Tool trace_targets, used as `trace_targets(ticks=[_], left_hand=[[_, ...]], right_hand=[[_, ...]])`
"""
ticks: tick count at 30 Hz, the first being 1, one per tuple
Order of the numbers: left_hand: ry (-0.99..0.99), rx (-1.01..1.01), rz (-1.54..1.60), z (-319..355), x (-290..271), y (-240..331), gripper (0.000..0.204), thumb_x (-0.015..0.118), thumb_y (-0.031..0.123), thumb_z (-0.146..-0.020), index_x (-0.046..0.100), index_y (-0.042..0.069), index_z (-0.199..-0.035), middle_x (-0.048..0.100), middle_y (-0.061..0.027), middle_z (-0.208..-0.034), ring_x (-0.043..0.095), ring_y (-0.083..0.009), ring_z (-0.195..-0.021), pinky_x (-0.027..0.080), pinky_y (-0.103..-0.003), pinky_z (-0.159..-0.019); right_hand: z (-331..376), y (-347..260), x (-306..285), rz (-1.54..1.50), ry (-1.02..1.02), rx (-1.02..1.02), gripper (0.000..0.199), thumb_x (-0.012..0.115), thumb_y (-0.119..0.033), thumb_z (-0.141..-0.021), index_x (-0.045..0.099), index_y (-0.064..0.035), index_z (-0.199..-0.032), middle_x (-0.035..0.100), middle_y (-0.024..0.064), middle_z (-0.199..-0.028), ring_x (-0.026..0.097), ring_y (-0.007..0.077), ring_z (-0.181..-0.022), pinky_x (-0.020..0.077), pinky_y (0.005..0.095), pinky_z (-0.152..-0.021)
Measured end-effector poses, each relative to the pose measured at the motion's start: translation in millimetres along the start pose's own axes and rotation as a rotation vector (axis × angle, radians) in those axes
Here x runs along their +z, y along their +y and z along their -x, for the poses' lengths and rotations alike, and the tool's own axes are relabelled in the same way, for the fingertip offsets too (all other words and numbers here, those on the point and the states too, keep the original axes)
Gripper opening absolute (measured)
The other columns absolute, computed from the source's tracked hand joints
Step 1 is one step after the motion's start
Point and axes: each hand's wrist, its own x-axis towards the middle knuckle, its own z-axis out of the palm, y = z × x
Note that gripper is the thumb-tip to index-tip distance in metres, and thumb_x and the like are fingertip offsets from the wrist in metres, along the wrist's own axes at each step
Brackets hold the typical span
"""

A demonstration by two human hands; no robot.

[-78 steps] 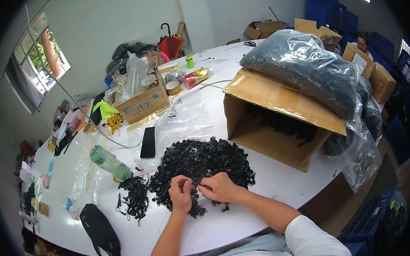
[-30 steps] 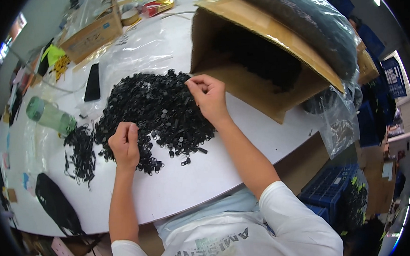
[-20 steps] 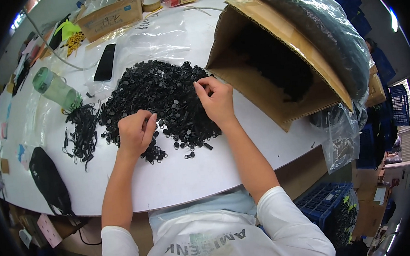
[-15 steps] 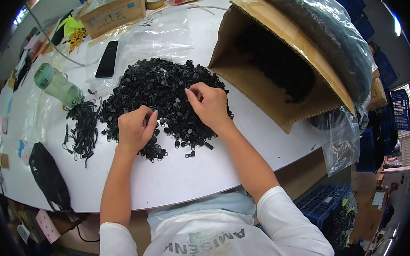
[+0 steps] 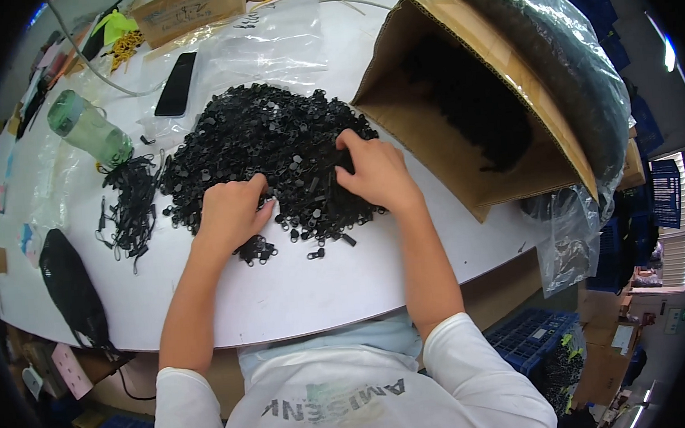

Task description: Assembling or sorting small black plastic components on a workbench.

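Note:
A wide heap of small black zipper pulls (image 5: 263,132), with looped ends, lies on the white table in front of me. At its near left edge rests my left hand (image 5: 231,213), back up. The thumb and index finger stand apart, with no piece visible between them; the other fingers are hidden beneath. My right hand (image 5: 379,172) reaches into the heap's right side. Its index finger and thumb are spread over the pieces, and nothing shows gripped there. A small cluster of pulls (image 5: 258,250) sits beside my left thumb, and a few loose ones lie nearer to me.
An open cardboard box (image 5: 425,158) with black contents lies tilted at right, a filled clear bag (image 5: 576,51) behind it. On the left are a green bottle (image 5: 90,131), black cords (image 5: 132,207), a phone (image 5: 176,84) and a black pouch (image 5: 72,285). The table's front edge curves near me.
My right hand has moved slightly right and down, its thumb and index finger spreading wider. My left hand's thumb and index finger have also parted a little. The view has shifted slightly.

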Motion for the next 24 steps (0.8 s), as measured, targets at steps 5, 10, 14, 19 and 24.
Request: trace_targets(ticks=[5, 10, 14, 19, 24], left_hand=[[0.051, -0.022, 0.044, 3, 2, -4, 0.019, 0.07, 0.021, -0.077, 0.059, 0.007, -0.084, 0.058, -0.0098, -0.057, 0.061, -0.0298, -0.059, 0.047, -0.041, -0.057], [0.053, 0.007, 0.063, 2, 9, -9, 0.014, 0.068, 0.015, -0.077, 0.058, 0.007, -0.083, 0.058, -0.0095, -0.057, 0.06, -0.0296, -0.056, 0.046, -0.041, -0.054], [0.114, 0.028, 0.109, 1, 11, -12, 0.013, 0.066, 0.013, -0.077, 0.056, 0.007, -0.084, 0.057, -0.0093, -0.057, 0.059, -0.0294, -0.055, 0.045, -0.04, -0.053], [0.082, -0.019, 0.356, 2, -6, -12, 0.013, 0.063, 0.007, -0.077, 0.051, 0.005, -0.083, 0.056, -0.0074, -0.058, 0.058, -0.025, -0.053, 0.045, -0.036, -0.05], [-0.056, -0.161, 1.072, 1, -12, -28, 0.013, 0.057, 0.002, -0.081, 0.045, 0.003, -0.083, 0.051, -0.0014, -0.061, 0.049, -0.0064, -0.051, 0.04, -0.025, -0.047]], right_hand=[[-2, -14, 9, 0.071, -0.074, -0.038, 0.014, 0.06, -0.016, -0.079, 0.058, -0.0068, -0.09, 0.065, 0.0138, -0.072, 0.063, 0.0348, -0.071, 0.0478, 0.0466, -0.064], [-3, -3, 10, -0.064, -0.006, -0.083, 0.011, 0.059, -0.015, -0.083, 0.057, -0.0047, -0.086, 0.063, 0.0139, -0.07, 0.062, 0.0351, -0.069, 0.0465, 0.0448, -0.062], [-6, -1, 7, -0.241, 0.127, -0.112, 0.021, 0.055, -0.017, -0.091, 0.054, -0.0012, -0.077, 0.057, 0.0171, -0.064, 0.056, 0.0363, -0.062, 0.0418, 0.0425, -0.057], [-3, -16, 7, -0.319, 0.342, -0.105, 0.027, 0.052, -0.02, -0.094, 0.05, -0.0036, -0.072, 0.053, 0.0185, -0.058, 0.054, 0.0409, -0.059, 0.0409, 0.0486, -0.055], [0, -24, 6, -0.366, 0.391, -0.03, 0.029, 0.05, -0.019, -0.095, 0.047, -0.0039, -0.07, 0.056, 0.0131, -0.056, 0.057, 0.0351, -0.054, 0.0434, 0.0434, -0.053]])
